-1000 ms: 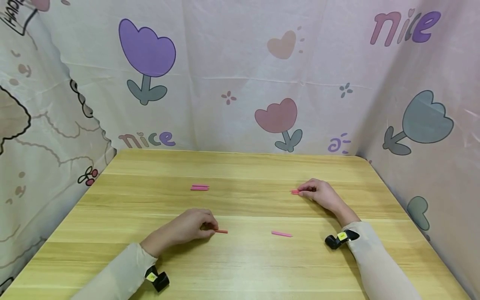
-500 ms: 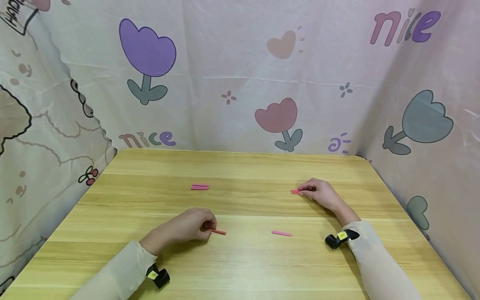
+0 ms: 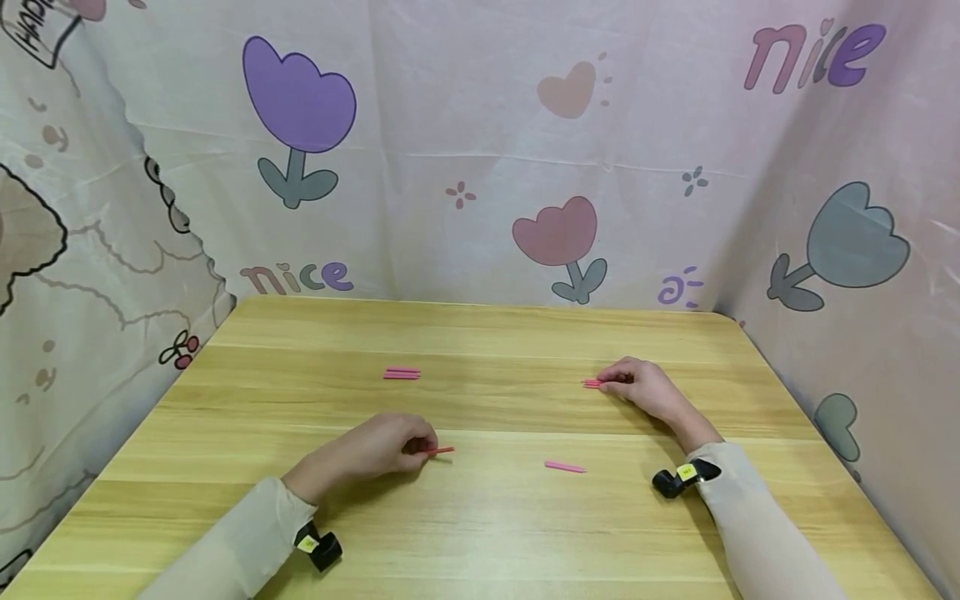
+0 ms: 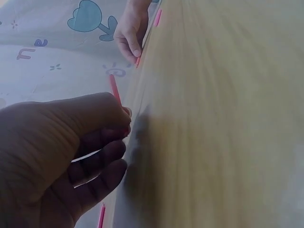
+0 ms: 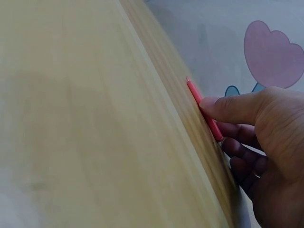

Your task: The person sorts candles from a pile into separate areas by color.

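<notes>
My left hand [image 3: 378, 450] pinches a thin red candle [image 3: 442, 451] between thumb and fingers, held just above the wooden table [image 3: 480, 533] with its shadow beneath. In the left wrist view this candle [image 4: 114, 88] sticks up past the thumb. At the back right, my right hand [image 3: 637, 385] holds the ends of thin red candles [image 3: 591, 384] lying side by side close to the table. The right wrist view shows a red candle [image 5: 204, 109] with a short wick, the thumb on it and fingers behind. The fingers partly hide these candles.
Pink candles [image 3: 402, 374] lie side by side at the back left. A single pink candle [image 3: 565, 467] lies slantwise between the hands, right of the left one. A printed cloth [image 3: 420, 100] hangs behind the table and along its sides.
The candle in my left hand has turned: its free tip first dipped toward the table, then rose, and a shadow now shows below it. The right hand has stayed in place.
</notes>
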A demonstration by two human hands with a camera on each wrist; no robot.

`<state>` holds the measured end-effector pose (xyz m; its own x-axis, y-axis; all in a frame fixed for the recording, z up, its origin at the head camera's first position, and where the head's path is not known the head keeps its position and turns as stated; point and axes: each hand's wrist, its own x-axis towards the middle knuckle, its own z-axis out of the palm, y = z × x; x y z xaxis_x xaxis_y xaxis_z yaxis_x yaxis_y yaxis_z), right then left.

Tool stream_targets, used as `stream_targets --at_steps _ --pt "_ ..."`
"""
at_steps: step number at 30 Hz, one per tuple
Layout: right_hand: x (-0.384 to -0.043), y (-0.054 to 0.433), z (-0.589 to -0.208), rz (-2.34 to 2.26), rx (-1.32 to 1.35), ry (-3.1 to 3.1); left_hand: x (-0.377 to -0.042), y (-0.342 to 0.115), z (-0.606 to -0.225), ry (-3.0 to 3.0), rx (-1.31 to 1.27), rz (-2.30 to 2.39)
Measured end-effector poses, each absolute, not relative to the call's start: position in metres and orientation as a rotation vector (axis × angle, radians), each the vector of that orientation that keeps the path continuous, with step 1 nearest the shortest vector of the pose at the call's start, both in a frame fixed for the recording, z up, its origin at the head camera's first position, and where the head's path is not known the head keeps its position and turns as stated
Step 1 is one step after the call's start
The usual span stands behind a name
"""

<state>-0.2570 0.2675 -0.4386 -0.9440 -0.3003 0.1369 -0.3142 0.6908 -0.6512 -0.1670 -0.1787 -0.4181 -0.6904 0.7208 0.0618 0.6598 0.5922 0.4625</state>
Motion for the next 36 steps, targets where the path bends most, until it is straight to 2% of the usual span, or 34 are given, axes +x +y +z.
stream_targets --at_steps 12,36 --pt "-0.256 0.267 -0.438 1.127 0.536 -2.874 -0.180 -0.167 -0.415 2.732 1.192 0.739" --pt "-0.255 0.272 -0.436 1.123 0.501 -2.901 -0.216 -0.114 -0.414 2.768 1.004 0.900"
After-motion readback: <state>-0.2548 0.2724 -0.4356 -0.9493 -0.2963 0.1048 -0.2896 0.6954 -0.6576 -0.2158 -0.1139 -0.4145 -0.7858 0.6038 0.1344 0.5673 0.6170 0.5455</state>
